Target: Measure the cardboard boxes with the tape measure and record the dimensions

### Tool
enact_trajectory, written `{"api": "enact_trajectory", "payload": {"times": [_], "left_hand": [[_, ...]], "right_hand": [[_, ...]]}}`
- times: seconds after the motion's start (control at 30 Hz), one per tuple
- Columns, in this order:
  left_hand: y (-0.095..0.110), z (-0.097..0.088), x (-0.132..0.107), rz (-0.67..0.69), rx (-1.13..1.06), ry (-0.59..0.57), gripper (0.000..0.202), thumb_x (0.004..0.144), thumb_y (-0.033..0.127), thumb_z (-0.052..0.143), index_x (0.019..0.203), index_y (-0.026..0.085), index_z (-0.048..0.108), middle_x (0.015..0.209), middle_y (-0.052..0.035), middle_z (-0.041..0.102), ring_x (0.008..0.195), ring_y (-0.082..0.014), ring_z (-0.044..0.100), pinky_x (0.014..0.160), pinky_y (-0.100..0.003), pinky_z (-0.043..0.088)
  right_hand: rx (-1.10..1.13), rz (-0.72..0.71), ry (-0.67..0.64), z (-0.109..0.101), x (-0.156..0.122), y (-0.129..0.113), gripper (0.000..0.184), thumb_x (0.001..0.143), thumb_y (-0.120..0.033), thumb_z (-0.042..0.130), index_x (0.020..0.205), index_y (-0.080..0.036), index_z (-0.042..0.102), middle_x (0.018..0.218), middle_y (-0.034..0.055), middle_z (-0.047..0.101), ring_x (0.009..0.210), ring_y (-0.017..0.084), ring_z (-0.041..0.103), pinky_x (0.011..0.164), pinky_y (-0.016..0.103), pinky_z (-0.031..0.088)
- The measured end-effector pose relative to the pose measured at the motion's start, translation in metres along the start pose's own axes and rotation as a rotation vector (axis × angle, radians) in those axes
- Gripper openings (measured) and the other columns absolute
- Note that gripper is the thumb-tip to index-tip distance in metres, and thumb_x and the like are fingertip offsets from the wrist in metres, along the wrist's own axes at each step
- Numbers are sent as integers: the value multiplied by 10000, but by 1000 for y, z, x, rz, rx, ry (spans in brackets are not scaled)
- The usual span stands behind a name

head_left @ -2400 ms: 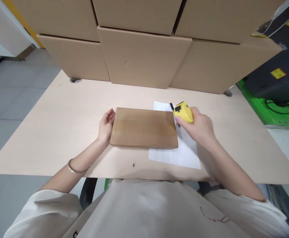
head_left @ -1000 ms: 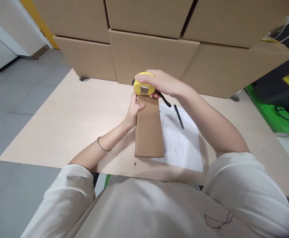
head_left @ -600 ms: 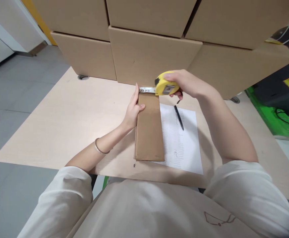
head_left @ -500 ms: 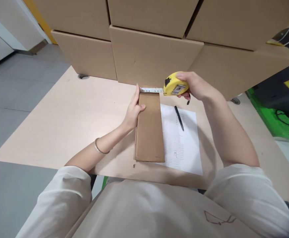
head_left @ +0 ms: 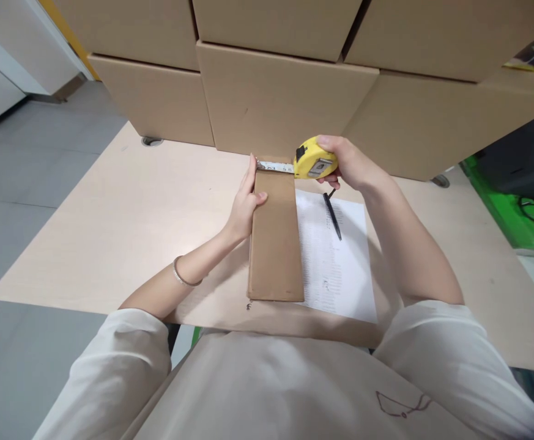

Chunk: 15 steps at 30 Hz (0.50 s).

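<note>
A narrow brown cardboard box (head_left: 276, 244) lies lengthwise on the table in front of me. My left hand (head_left: 244, 205) grips its left side near the far end, thumb on the top face and fingers along the edge. In my right hand (head_left: 347, 162) is a yellow tape measure (head_left: 312, 160), held at the box's far right corner. Its white blade (head_left: 276, 166) runs across the box's far end, with the hook end by my left fingertips. A dark strap hangs below my right hand. Under the box's right side lies a printed sheet of paper (head_left: 340, 275), with a black pen (head_left: 333, 217) on it.
Large cardboard boxes (head_left: 285, 98) are stacked along the back of the light wooden table (head_left: 111, 244). Cable holes (head_left: 152, 141) sit at the table's back edge. To the right stand a black object (head_left: 523, 165) and a green surface (head_left: 491, 201).
My right hand and the tape measure have moved left, up to the box's right edge, and the exposed blade is shorter. My left hand keeps its hold on the box.
</note>
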<state>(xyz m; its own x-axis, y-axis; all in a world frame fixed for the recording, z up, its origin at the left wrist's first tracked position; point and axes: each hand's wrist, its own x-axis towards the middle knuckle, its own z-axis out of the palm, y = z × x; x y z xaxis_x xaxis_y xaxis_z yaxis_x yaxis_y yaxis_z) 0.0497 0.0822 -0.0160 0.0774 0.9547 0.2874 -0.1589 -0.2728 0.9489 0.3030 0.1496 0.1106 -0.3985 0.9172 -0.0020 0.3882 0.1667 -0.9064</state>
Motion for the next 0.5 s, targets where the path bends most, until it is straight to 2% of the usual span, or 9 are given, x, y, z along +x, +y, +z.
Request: {"api": "enact_trajectory", "payload": {"times": [0.1, 0.17, 0.23, 0.33, 0.43, 0.5], "left_hand": [[-3, 0, 1, 12, -24, -7, 1127, 886, 556, 876, 1912, 395, 439, 2075, 35, 333, 1961, -440, 158, 1604, -545, 134], [-6, 2, 1, -9, -70, -13, 1168, 858, 600, 906, 1906, 421, 422, 2075, 27, 328, 1955, -438, 193, 1596, -567, 183], [-7, 3, 1, -24, -109, -9, 1204, 839, 650, 933, 1899, 439, 400, 2082, 10, 303, 1950, -440, 220, 1577, -591, 246], [-4, 0, -1, 0, -122, 10, 1231, 825, 710, 955, 1888, 403, 415, 2077, -44, 300, 1943, -472, 234, 1552, -622, 306], [9, -15, -5, -1, -122, 30, 1193, 817, 673, 967, 1867, 399, 470, 2033, -50, 395, 1924, -492, 281, 1544, -640, 328], [22, -31, -7, -38, -96, 56, 1095, 817, 569, 971, 1818, 419, 553, 1986, -19, 485, 1918, -487, 298, 1551, -637, 318]], "right_hand": [[-3, -47, -34, -1, 0, -11, 559, 952, -827, 705, 917, -269, 725, 702, 35, 628, 540, 197, 493, 422, 322, 269], [-9, -61, -50, 6, 2, -22, 543, 985, -805, 688, 935, -266, 731, 679, 30, 609, 533, 195, 467, 418, 335, 249], [-19, -78, -55, 20, 4, -35, 534, 1013, -789, 684, 925, -263, 715, 670, 25, 594, 540, 190, 467, 419, 335, 255], [-7, -119, -49, 46, 9, -48, 580, 1019, -829, 724, 881, -269, 668, 687, 19, 590, 571, 182, 514, 432, 313, 308], [46, -139, -8, 61, 11, -50, 632, 993, -915, 734, 917, -290, 676, 683, 13, 604, 579, 207, 566, 446, 319, 369], [89, -147, 22, 61, 11, -46, 639, 986, -938, 695, 939, -301, 690, 679, 17, 619, 564, 221, 570, 444, 339, 384]]}}
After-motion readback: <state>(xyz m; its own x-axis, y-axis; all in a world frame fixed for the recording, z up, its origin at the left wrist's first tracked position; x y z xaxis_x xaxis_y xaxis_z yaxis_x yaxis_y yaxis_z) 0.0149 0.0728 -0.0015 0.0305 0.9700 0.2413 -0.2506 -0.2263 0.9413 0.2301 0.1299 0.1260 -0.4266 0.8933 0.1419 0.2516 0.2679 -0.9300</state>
